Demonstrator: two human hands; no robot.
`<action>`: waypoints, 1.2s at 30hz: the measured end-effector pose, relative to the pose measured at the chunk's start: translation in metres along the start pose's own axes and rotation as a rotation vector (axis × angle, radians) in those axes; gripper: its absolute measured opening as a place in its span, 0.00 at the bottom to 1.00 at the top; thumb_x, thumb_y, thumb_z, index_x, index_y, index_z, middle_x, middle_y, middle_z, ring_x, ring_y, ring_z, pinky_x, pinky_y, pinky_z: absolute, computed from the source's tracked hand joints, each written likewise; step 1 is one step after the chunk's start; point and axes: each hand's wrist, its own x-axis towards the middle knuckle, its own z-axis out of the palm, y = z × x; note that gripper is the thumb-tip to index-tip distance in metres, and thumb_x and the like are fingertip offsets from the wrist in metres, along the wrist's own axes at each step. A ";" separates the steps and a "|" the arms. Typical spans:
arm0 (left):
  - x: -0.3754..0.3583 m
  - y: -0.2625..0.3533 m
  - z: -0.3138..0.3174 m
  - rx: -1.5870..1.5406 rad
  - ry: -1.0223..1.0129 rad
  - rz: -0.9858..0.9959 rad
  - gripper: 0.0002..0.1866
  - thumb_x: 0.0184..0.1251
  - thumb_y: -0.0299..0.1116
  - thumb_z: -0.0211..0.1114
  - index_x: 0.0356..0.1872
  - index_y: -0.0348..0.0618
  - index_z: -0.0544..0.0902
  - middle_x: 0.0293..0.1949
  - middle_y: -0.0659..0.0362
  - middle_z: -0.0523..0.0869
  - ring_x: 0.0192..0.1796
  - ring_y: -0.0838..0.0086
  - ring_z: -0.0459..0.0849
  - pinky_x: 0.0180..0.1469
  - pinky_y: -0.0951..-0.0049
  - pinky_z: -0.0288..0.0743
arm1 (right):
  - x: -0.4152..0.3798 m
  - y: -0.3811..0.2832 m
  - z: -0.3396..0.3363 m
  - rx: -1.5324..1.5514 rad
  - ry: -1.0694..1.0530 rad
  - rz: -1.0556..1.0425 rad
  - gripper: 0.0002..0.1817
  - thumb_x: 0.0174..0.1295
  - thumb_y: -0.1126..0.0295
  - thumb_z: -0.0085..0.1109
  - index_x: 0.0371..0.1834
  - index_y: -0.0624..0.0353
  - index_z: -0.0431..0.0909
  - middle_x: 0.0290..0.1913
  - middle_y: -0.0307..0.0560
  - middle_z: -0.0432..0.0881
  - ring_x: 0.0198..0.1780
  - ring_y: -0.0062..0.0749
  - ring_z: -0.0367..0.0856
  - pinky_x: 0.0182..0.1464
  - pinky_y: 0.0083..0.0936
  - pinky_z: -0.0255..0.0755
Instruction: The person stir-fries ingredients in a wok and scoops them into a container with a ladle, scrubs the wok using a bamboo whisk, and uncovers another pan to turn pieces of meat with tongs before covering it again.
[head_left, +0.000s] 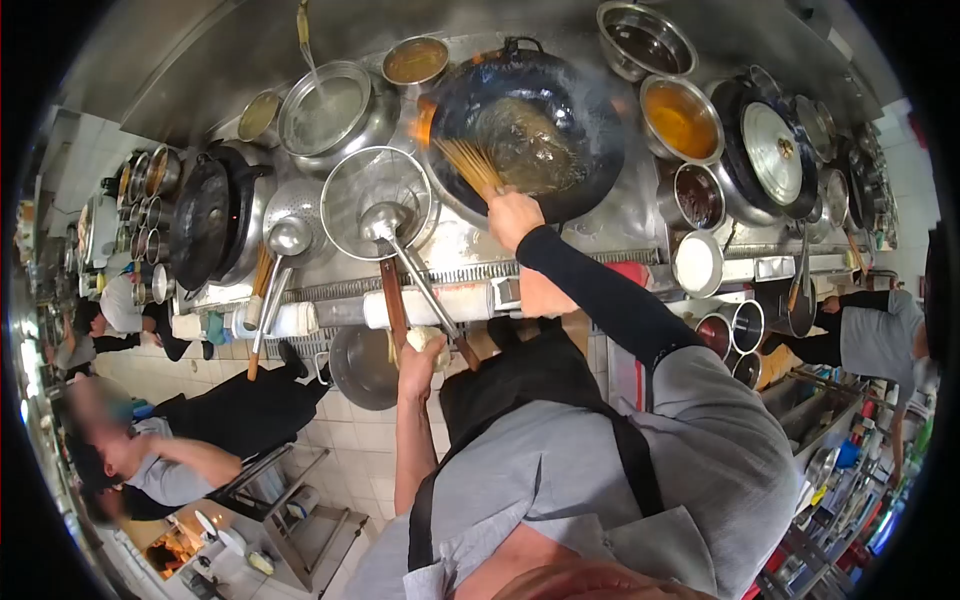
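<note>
My right hand is wrapped round a bamboo wok brush, its bristles spread over the left side of a large black wok. Murky liquid lies in the bottom of the wok, and orange flame shows at its left rim. Lower down, my left hand grips a bunched pale cloth at the stove's front edge. Close by are the wooden handle of a wire strainer and a steel ladle resting across that strainer.
Left of the wok stand a steel pot and a second black wok. To the right are a bowl of orange liquid, a white bowl and a lidded wok. Another person is at lower left, one more at far right.
</note>
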 end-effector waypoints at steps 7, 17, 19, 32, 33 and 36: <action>0.017 -0.001 0.034 0.057 -0.045 -0.069 0.13 0.70 0.30 0.70 0.51 0.36 0.84 0.42 0.59 0.87 0.39 0.74 0.85 0.41 0.70 0.81 | 0.113 0.071 -0.016 0.367 0.327 0.071 0.14 0.62 0.61 0.65 0.42 0.60 0.83 0.39 0.64 0.87 0.43 0.65 0.87 0.49 0.53 0.81; -0.002 0.008 0.063 0.063 0.028 -0.077 0.14 0.70 0.32 0.71 0.52 0.36 0.84 0.43 0.59 0.87 0.42 0.74 0.85 0.44 0.70 0.80 | 0.127 0.104 -0.009 0.871 0.338 0.379 0.14 0.58 0.64 0.73 0.44 0.60 0.85 0.39 0.63 0.89 0.42 0.59 0.89 0.48 0.45 0.81; -0.004 -0.002 0.064 0.031 0.042 -0.061 0.14 0.71 0.32 0.70 0.52 0.36 0.84 0.43 0.59 0.87 0.41 0.73 0.85 0.44 0.69 0.80 | 0.105 0.090 0.005 0.755 0.325 0.138 0.16 0.58 0.61 0.74 0.43 0.59 0.84 0.39 0.60 0.89 0.42 0.55 0.89 0.47 0.43 0.81; -0.009 0.014 0.111 0.060 -0.020 -0.109 0.13 0.70 0.31 0.69 0.50 0.35 0.84 0.41 0.60 0.87 0.41 0.75 0.86 0.42 0.70 0.82 | 0.057 0.099 -0.011 0.601 0.150 -0.043 0.09 0.60 0.66 0.67 0.39 0.59 0.81 0.39 0.63 0.86 0.43 0.63 0.85 0.46 0.48 0.79; -0.001 0.002 0.107 0.134 -0.006 -0.087 0.13 0.69 0.31 0.70 0.50 0.35 0.84 0.41 0.61 0.86 0.43 0.75 0.85 0.46 0.69 0.81 | 0.021 0.094 -0.025 0.555 0.113 -0.154 0.10 0.60 0.66 0.66 0.39 0.58 0.81 0.38 0.67 0.85 0.43 0.67 0.84 0.47 0.52 0.78; 0.005 -0.008 0.104 0.060 0.027 0.010 0.13 0.70 0.32 0.69 0.50 0.36 0.84 0.37 0.60 0.87 0.35 0.74 0.85 0.36 0.72 0.78 | -0.038 0.098 -0.076 0.154 -0.203 -0.034 0.17 0.65 0.62 0.61 0.54 0.56 0.82 0.40 0.64 0.88 0.45 0.65 0.88 0.51 0.55 0.81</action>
